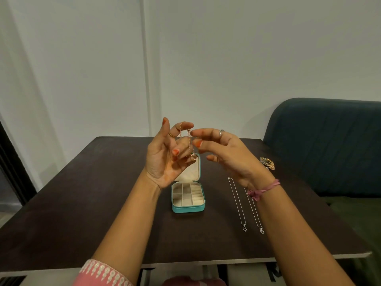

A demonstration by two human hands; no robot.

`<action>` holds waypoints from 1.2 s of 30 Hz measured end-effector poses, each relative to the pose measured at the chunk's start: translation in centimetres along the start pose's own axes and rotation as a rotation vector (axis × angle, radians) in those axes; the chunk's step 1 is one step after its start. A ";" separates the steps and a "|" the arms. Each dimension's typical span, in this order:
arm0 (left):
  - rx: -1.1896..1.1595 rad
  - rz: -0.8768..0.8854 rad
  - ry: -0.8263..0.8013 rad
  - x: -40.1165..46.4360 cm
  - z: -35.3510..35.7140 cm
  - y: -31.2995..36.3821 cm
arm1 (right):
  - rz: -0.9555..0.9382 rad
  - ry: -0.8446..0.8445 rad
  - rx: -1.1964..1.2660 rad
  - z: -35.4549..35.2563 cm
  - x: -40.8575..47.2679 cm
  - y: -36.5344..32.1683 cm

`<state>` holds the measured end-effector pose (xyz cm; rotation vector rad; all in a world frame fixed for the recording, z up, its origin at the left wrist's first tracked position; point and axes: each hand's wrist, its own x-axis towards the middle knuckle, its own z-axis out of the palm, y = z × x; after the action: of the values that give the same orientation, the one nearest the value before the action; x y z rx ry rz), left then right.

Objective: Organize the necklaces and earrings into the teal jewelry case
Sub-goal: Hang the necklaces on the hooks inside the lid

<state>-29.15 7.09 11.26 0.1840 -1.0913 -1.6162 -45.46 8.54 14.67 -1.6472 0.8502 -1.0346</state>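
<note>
L hand (165, 155) holds rose-gold necklace (188, 141) above open teal case (188, 198); R hand (224, 151) beside.

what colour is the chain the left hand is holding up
Rose gold. The chain hangs from the left hand above the open case, seen in the head view.

Soft, even indoor light falls from above and ahead, leaving the pale wall bright and the matte dark brown tabletop (86, 203) dim, with only a faint sheen. Shadows on that tabletop are weak and diffuse. No strong glare. Wide-angle bending curves lines toward the frame edges; fine detail looks slightly soft throughout.
</note>
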 end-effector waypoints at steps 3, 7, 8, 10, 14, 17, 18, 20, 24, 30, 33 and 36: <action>0.029 -0.077 -0.029 -0.2 -0.5 0.3 | -0.021 0.046 -0.002 -0.4 0.2 -0.7; 0.065 -0.137 -0.059 -0.3 -0.9 0.4 | -0.019 0.004 -0.087 -0.9 0.9 -1.4; 0.070 -0.151 -0.064 -0.3 -0.9 0.4 | -0.017 -0.023 -0.115 -0.9 1.0 -1.5; 0.070 -0.176 -0.054 -0.2 -0.8 0.3 | -0.006 -0.059 -0.114 -0.9 1.4 -1.4; 0.127 -0.189 -0.011 -0.4 -0.9 0.3 | 0.008 -0.044 -0.080 -0.8 1.8 -0.9; 0.159 -0.140 0.082 -0.5 -1.0 0.3 | 0.036 -0.088 0.052 -0.9 1.8 -0.8; 0.157 -0.112 0.131 -0.5 -1.0 0.2 | 0.054 -0.089 0.070 -1.0 1.9 -0.8; 0.142 -0.077 0.229 -0.5 -0.9 0.0 | 0.090 -0.078 0.032 -1.1 2.0 -0.8; 0.059 -0.044 0.329 -0.4 -1.2 -0.3 | 0.172 -0.056 -0.042 -1.0 2.5 -0.7; -0.031 -0.005 0.353 0.0 -1.2 -1.0 | 0.207 -0.079 0.124 -0.6 3.5 0.3; -0.098 0.070 0.389 0.2 -1.2 -1.5 | 0.190 -0.073 0.237 -0.2 4.0 0.8; -0.204 0.134 0.407 0.3 -1.4 -2.0 | 0.207 -0.080 0.363 0.4 4.3 1.0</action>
<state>-29.77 5.94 9.18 0.2836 -0.6118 -1.4759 -43.47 4.58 14.67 -1.2583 0.7150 -0.9112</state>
